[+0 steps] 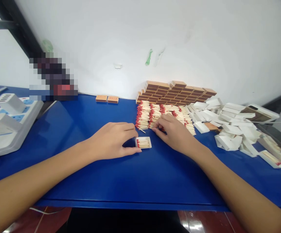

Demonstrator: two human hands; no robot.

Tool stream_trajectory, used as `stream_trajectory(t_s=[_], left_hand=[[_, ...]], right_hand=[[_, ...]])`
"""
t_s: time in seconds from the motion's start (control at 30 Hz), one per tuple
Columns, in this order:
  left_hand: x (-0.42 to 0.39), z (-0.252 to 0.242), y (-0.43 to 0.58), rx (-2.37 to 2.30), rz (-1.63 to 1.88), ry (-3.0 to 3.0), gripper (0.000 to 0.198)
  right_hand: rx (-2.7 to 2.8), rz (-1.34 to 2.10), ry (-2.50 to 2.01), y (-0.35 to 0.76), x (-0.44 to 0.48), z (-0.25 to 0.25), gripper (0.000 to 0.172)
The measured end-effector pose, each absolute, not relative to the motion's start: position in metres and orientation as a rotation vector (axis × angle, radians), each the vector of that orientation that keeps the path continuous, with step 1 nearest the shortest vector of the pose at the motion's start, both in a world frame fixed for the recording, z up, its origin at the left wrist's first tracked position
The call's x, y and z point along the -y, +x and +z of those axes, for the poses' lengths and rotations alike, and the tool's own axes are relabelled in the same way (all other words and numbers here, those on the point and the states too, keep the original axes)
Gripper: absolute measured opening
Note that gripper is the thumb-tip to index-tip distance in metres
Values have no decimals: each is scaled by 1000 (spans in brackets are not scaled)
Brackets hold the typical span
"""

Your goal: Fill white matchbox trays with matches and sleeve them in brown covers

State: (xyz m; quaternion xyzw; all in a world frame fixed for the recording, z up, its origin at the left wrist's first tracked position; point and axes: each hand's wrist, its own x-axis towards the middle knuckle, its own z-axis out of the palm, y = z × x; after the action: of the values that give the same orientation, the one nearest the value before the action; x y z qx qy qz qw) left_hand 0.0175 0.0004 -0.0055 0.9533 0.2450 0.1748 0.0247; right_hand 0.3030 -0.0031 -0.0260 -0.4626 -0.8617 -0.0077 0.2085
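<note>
A small white tray [143,142], partly filled with red-tipped matches lying side by side, sits on the blue table [140,181] between the person's two hands. The left hand [112,139] rests just left of the tray, its fingers loosely curled and apart from the thumb. The thumb tip touches the tray's near left corner, while the forefinger lies beyond its far left corner without closing on it. The right hand [176,132] lies to the right of the tray and a little beyond it, fingertips bunched together on the near edge of a pile of matches [164,113]; whether they actually pinch any sticks is hard to tell from this angle. A loose match [141,130] lies just beyond the tray. Behind the pile, further from the tray, stands a stack of brown boxes [176,92]. A heap of empty white trays [228,126] spreads well to the tray's right. Two orange boxes [107,98] lie beyond it to the left, and a power strip [9,126] lies far to its left.
</note>
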Motion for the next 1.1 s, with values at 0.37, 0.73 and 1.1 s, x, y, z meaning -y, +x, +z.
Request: stream_trajectory(t_s=[0.37, 0.73, 1.1], left_hand=[[-1, -6, 17, -760, 547, 2925, 34], [-1, -6, 18, -753, 561, 2922, 33], [0, -8, 18, -715, 599, 2941, 33]], right_hand=[[2438, 7, -1356, 316, 1, -25, 13], [2409, 313, -1092, 275, 39, -1, 7], [2268, 347, -1144, 274, 33, -11, 12]])
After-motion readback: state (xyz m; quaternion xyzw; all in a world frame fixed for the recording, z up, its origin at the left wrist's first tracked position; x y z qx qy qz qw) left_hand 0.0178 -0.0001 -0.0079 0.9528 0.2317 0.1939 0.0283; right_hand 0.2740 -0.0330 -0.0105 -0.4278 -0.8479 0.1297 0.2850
